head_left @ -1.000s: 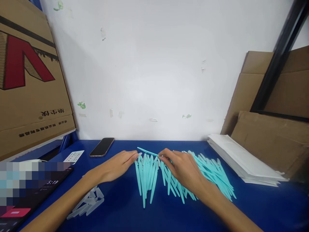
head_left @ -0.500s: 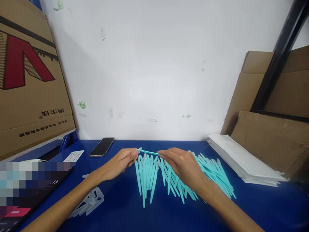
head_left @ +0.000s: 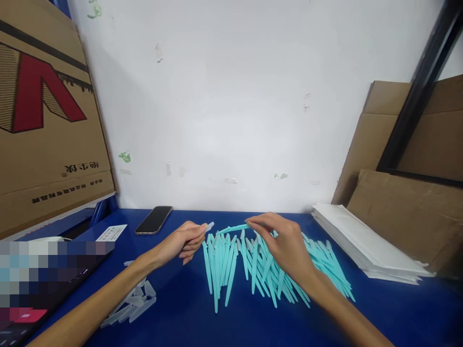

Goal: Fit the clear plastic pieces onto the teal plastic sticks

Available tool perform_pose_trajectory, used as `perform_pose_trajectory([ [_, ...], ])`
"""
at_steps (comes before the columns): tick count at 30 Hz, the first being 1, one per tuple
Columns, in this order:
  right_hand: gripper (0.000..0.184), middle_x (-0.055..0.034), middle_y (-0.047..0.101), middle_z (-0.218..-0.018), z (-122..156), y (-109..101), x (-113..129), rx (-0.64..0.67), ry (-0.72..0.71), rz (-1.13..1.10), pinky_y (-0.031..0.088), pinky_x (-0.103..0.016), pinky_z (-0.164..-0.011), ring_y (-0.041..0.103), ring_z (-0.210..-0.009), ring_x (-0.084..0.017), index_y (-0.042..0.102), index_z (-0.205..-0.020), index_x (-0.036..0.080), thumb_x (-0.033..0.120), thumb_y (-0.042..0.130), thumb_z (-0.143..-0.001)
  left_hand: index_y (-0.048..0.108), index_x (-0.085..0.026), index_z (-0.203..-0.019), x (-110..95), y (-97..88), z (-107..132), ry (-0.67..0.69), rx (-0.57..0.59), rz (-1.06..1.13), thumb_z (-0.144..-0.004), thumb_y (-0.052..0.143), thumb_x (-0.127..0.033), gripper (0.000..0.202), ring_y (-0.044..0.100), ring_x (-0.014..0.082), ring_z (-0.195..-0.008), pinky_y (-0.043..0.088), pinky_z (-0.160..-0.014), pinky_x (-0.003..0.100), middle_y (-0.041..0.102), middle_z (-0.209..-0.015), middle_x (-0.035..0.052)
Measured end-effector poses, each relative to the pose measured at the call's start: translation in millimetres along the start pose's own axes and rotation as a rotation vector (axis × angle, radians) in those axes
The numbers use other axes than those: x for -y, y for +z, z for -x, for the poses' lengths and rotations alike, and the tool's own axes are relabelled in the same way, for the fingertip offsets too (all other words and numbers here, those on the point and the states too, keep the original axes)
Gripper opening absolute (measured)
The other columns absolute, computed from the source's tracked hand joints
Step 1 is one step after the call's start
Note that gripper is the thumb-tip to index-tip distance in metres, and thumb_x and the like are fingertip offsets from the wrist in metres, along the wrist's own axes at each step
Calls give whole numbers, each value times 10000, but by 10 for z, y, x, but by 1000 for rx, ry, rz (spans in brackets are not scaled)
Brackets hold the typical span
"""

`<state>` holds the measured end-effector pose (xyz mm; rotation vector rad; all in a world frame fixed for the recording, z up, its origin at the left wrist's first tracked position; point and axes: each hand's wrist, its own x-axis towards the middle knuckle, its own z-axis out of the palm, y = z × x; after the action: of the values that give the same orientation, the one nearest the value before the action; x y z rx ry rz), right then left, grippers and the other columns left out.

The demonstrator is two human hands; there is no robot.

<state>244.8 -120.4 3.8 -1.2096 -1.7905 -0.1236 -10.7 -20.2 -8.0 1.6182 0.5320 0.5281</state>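
My right hand (head_left: 284, 243) pinches one teal plastic stick (head_left: 235, 228) by its end and holds it level just above the blue table (head_left: 188, 318). My left hand (head_left: 183, 241) is closed, with a small clear plastic cap (head_left: 209, 225) between thumb and fingertips, a short gap from the stick's free tip. Below both hands lies a row of several teal sticks (head_left: 220, 262), and a larger loose pile of teal sticks (head_left: 321, 270) spreads to the right, partly under my right hand and wrist.
Several clear caps (head_left: 132, 303) lie by my left forearm. A black phone (head_left: 153, 220) and a card (head_left: 111, 233) rest at the back left, a stack of white bags (head_left: 365, 246) at right. Cardboard boxes (head_left: 47, 120) flank the table; a dark screen (head_left: 39, 284) is front left.
The clear cap has come off the stick's tip and stays in my left hand. My right hand has drawn the stick to the right and lifted slightly.
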Motion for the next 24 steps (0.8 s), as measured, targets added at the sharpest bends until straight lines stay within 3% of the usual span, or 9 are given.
perform_pose_trajectory([
  [3, 233, -37, 748, -962, -12, 1, 15, -20, 105, -22, 533, -304, -664, 670, -753, -188, 742, -989, 253, 337, 526, -969, 332, -207, -530, 24, 5, 8, 6, 49, -64, -962, 447, -533, 554, 270, 59, -333, 394, -392, 224, 274, -438, -90],
  [11, 263, -25, 755, -949, -24, -18, 41, -6, 205, -75, 508, -297, -619, 651, -683, -180, 758, -949, 258, 425, 555, -944, 304, -213, -561, 29, 15, 37, 42, 63, -183, -982, 420, -520, 534, 282, 74, -379, 375, -414, 232, 264, -462, -83],
  [19, 330, -33, 737, -780, -24, -22, 36, 38, 229, -52, 426, -287, -483, 543, -497, -152, 758, -946, 248, 478, 520, -947, 302, -212, -562, 20, 40, 39, 39, 79, -215, -967, 437, -545, 541, 265, 73, -397, 354, -425, 230, 257, -468, -84],
  [24, 365, -42, 733, -746, -3, 30, 9, 132, 276, -138, 400, -273, -430, 526, -455, -146, 754, -954, 236, 517, 523, -931, 303, -210, -578, -45, 121, 75, 28, 78, -298, -953, 458, -545, 527, 263, 83, -446, 298, -441, 236, 253, -528, -73],
])
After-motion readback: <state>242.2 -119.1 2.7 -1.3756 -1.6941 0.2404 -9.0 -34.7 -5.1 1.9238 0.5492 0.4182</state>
